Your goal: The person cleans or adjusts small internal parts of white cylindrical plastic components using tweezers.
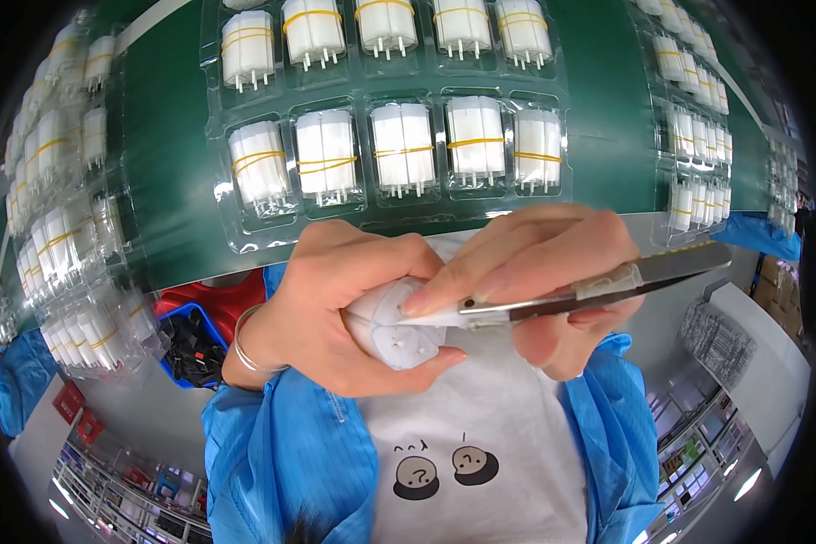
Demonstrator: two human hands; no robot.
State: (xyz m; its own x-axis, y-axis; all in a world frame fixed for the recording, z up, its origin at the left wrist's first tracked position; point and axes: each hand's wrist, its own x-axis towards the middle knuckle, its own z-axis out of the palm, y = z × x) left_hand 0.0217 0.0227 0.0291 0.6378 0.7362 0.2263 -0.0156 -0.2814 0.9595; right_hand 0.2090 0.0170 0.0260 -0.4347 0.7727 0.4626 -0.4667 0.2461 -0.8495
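My left hand (335,299) is wrapped round a white plastic part (403,343) with a rounded end, seams and small pins, held above my lap. It resembles the white bundles on the table. My right hand (553,272) grips metal tweezers (598,288) with clear tape round the arms and pale tips. Those tips rest against the top of the part, by my right fingertips. Whether anything small is pinched between the tips cannot be made out. My left fingers hide much of the part's sides.
Beyond my hands, a clear plastic tray (367,95) on the green table (168,118) holds rows of banded white parts with prongs. More filled trays stand at left (72,236) and right (698,145). A blue bin (190,344) with black items and a red stool (213,295) sit lower left.
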